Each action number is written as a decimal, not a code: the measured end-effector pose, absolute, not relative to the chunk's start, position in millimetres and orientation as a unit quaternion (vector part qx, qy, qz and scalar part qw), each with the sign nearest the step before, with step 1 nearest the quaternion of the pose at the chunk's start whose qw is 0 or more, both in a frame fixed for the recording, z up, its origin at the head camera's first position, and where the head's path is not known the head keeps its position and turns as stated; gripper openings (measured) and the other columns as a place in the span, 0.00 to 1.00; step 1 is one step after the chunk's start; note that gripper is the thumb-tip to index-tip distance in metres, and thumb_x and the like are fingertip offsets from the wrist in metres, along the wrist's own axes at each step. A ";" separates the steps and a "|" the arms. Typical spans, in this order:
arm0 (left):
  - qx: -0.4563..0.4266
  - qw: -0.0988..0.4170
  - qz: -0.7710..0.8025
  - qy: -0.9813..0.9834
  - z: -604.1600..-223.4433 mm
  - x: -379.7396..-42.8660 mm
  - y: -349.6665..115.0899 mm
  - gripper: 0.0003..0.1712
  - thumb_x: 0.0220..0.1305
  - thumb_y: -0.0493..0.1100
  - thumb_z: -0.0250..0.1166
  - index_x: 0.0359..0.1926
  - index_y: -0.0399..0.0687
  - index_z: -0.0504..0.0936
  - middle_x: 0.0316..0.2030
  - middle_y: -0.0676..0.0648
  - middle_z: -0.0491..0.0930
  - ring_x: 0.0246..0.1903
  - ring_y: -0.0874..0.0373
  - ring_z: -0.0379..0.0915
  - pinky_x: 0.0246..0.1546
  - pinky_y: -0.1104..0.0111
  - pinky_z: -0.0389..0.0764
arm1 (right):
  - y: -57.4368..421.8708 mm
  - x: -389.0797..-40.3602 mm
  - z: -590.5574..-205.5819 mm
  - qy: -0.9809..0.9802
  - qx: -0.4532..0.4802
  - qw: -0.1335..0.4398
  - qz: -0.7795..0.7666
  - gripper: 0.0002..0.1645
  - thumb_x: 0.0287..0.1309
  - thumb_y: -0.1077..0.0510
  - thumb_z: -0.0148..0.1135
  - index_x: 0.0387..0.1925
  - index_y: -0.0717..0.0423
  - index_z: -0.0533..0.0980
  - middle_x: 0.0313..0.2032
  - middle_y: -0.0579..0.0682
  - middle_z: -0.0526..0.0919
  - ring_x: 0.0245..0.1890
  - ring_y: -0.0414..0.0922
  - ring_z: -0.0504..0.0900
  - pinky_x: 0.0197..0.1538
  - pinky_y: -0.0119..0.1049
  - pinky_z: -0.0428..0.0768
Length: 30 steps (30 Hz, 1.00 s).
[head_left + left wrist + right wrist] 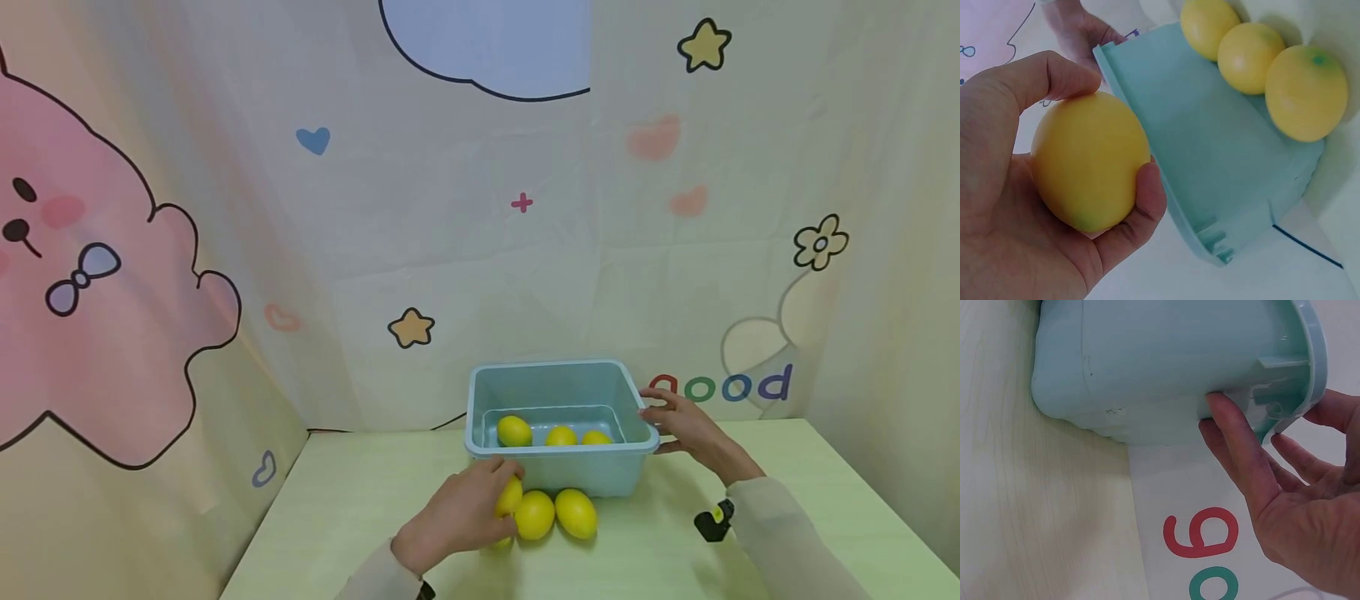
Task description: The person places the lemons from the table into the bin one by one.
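Observation:
My left hand (468, 504) grips a yellow lemon (1090, 164), with thumb and fingers curled round its sides, in front of a light blue plastic bin (555, 450). Three more lemons (1307, 94) lie on the table along the bin's front wall; in the head view one of them is mostly hidden under that hand. Inside the bin, several-sided views aside, three lemons (514, 431) show on its floor. My right hand (1310, 494) holds the bin's right end at the rim, its fingers against the outer wall.
The bin stands upright on a pale wood-grain table (360, 500) near its back edge. Behind hangs a printed curtain (450, 233) with stars, hearts and coloured letters. A small black device (714, 522) sits by the right sleeve.

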State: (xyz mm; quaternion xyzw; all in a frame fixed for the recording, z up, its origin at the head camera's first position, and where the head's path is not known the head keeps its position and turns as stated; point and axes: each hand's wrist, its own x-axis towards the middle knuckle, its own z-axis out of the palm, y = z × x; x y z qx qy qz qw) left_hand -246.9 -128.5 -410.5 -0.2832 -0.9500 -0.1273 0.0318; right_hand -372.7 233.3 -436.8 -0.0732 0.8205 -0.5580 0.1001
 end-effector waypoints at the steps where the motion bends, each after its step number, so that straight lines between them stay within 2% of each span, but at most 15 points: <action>1: -0.281 0.028 -0.130 -0.950 -407.3 -248.5 -128.9 0.28 0.53 0.48 0.69 0.56 0.57 0.74 0.45 0.55 0.75 0.35 0.64 0.68 0.30 0.73 0.72 | 233.4 -372.8 -436.8 0.820 -0.073 0.100 -0.558 0.41 0.69 0.49 0.55 0.75 0.59 0.52 0.65 0.71 0.67 0.51 0.54 0.83 0.46 0.46 0.86; 5: -0.273 0.023 -0.145 -0.951 -394.8 -256.9 -129.5 0.29 0.55 0.47 0.68 0.59 0.55 0.73 0.49 0.53 0.75 0.35 0.63 0.68 0.30 0.73 0.73 | 234.0 -372.9 -436.7 0.821 -0.070 0.100 -0.558 0.41 0.69 0.49 0.55 0.75 0.59 0.51 0.65 0.71 0.67 0.51 0.54 0.83 0.46 0.46 0.86; 13: -0.274 0.051 -0.157 -0.948 -372.7 -271.0 -127.1 0.29 0.56 0.45 0.66 0.60 0.53 0.72 0.49 0.51 0.76 0.34 0.61 0.69 0.28 0.74 0.73 | 233.4 -374.3 -436.9 0.820 -0.069 0.101 -0.559 0.41 0.69 0.49 0.55 0.75 0.58 0.52 0.65 0.71 0.67 0.51 0.55 0.83 0.45 0.46 0.86; 30: -0.256 0.048 -0.169 -0.951 -343.6 -297.0 -116.3 0.29 0.57 0.46 0.66 0.60 0.53 0.71 0.44 0.51 0.74 0.34 0.59 0.70 0.31 0.72 0.74 | 233.4 -374.0 -434.5 0.825 -0.066 0.108 -0.550 0.40 0.69 0.50 0.54 0.75 0.58 0.51 0.66 0.71 0.67 0.55 0.61 0.81 0.45 0.47 0.86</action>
